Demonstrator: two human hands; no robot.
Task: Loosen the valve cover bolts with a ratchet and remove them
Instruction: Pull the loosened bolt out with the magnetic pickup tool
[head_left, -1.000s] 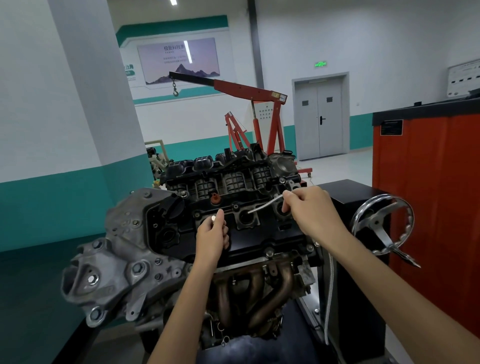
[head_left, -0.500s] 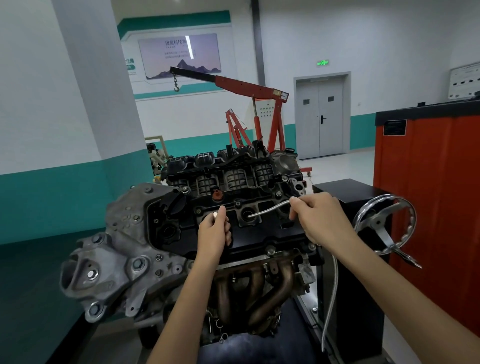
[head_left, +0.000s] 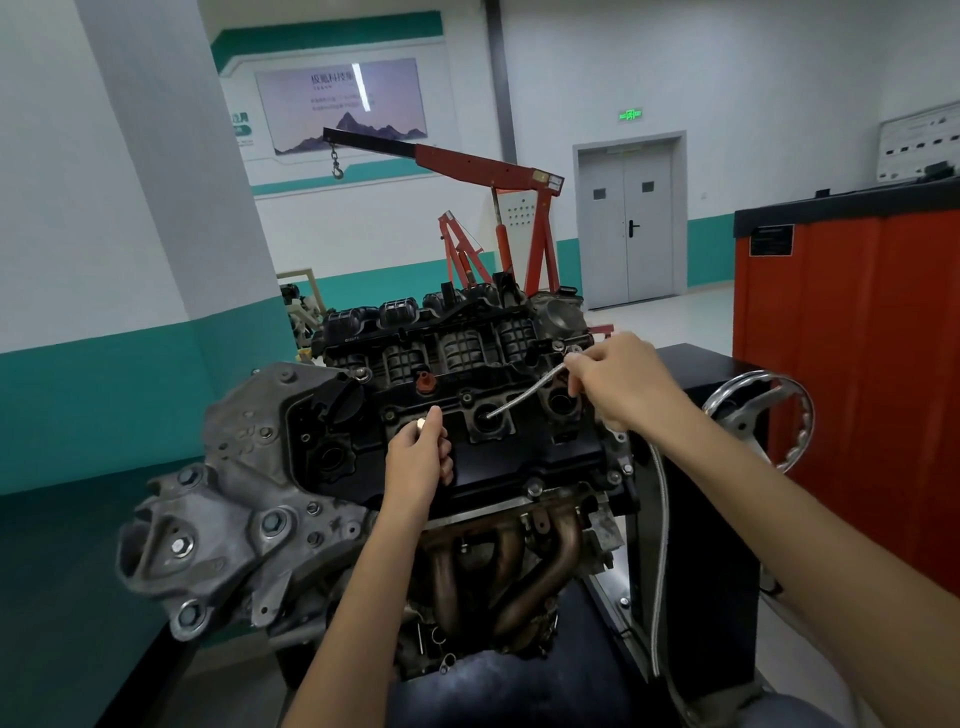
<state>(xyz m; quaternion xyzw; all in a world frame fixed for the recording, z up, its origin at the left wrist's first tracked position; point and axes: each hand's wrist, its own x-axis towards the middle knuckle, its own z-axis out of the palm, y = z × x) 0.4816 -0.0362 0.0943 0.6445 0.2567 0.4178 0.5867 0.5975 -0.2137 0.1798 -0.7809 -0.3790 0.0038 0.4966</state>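
Head view: left fingers (head_left: 434, 415) pinch a bolt (head_left: 420, 424) above valve cover (head_left: 498, 457), right fingers (head_left: 579, 371) grip flexible shaft (head_left: 524, 395).

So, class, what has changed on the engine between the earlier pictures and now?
The right hand, gripping the flexible metal shaft, rose slightly toward the engine's far side, steepening the shaft. Its tip stays in the plug well; the left hand still pinches a small silver piece.
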